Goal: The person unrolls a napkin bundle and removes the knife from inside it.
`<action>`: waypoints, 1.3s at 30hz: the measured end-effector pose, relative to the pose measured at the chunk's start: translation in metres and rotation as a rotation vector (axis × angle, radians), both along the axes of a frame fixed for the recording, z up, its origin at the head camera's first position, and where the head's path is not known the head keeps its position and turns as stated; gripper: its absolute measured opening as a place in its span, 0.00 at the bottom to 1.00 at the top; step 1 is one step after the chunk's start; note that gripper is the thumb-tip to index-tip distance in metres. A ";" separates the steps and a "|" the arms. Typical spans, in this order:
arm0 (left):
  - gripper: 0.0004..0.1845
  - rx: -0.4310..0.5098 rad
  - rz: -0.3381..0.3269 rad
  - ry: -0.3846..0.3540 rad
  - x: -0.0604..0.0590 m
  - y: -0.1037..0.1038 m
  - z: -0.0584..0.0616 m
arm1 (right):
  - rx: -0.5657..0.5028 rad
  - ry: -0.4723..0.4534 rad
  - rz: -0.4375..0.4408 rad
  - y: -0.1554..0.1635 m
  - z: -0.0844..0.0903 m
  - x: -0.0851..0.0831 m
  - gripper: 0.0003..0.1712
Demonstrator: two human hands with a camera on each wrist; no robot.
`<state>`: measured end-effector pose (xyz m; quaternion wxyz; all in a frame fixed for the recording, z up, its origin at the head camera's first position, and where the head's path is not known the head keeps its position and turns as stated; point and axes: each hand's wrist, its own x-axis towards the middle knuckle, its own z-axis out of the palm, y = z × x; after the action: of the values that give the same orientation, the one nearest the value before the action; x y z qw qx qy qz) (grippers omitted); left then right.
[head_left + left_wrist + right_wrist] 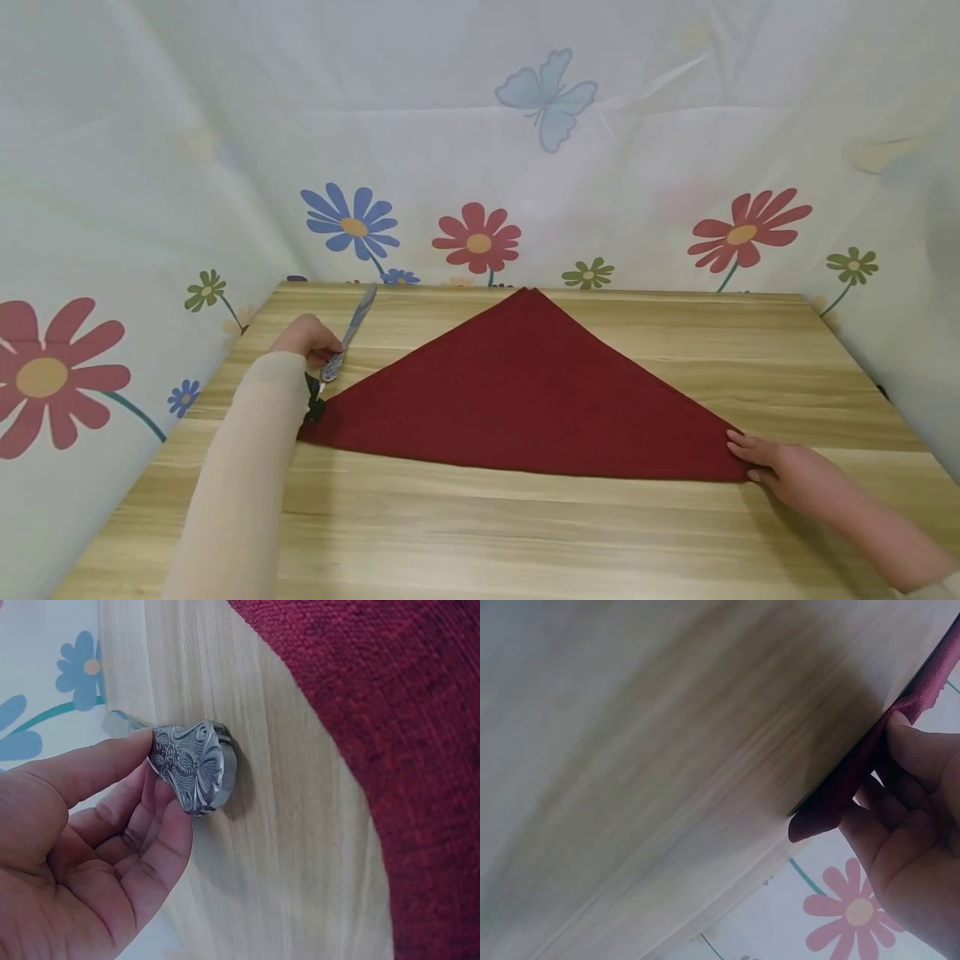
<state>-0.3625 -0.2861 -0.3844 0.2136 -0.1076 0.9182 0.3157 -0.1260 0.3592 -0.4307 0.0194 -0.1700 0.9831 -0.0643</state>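
A dark red cloth (525, 392), folded into a triangle, is spread flat on the wooden desk (480, 533), its apex pointing away from the person. The left hand (307, 337) is closed round the ornate end of a metal utensil handle (191, 766), pinched between thumb and fingertips; the rest of the utensil (352, 329) slants up and away from the hand, and which kind of utensil it is cannot be told. The cloth's near-left corner lies just beside this hand, a little towards the wrist and apart from the fingers.

The right hand (757, 458) is placed at the cloth's far-right corner; in the right wrist view that corner (840, 795) is seen lifted slightly off the desk and pinched between thumb and fingers (919, 746).

For the step to be done well, it is judged that the pinched corner should be kept taut and low so the long edge is not dragged out of line, while the utensil is held clear of the fabric. A firm but light grip on the patterned handle is advised, since the smooth metal could slip. A flowered sheet (480, 167) is hung behind the desk.
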 end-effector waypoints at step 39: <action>0.11 -0.014 0.053 0.083 0.006 0.006 0.000 | -0.124 0.067 0.197 0.041 -0.014 -0.006 0.24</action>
<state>-0.3565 -0.2803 -0.3841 0.1660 -0.1204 0.9253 0.3189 -0.1316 0.3999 -0.4445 -0.0181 -0.2685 0.9560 -0.1169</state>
